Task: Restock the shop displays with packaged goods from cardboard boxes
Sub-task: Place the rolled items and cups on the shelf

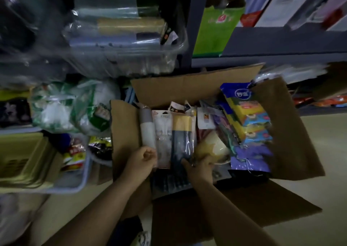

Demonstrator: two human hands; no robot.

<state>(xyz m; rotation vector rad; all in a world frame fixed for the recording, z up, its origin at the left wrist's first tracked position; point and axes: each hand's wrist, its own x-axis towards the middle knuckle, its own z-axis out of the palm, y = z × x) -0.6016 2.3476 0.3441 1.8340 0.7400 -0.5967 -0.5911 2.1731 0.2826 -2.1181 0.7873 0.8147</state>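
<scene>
In the open cardboard box (124,133) on the floor, dead centre of my view, the packets stand on edge in a row: a grey-and-white pack (147,127), a clear white-carded pack (163,133) and a navy pack with a gold top (182,137). My left hand (141,160) is clenched round the lower corner of the grey-and-white one; my right hand (198,168) grasps the navy pack's bottom edge, though the dim blur leaves me unsure how many packs its fingers catch. I'd lift both straight up, keeping them flat so the film doesn't snag its neighbours. At three o'clock leans a blue-and-yellow sponge pack (247,118). At eleven o'clock sits the clear bin (131,58) of similar packs, likely the display to fill.
</scene>
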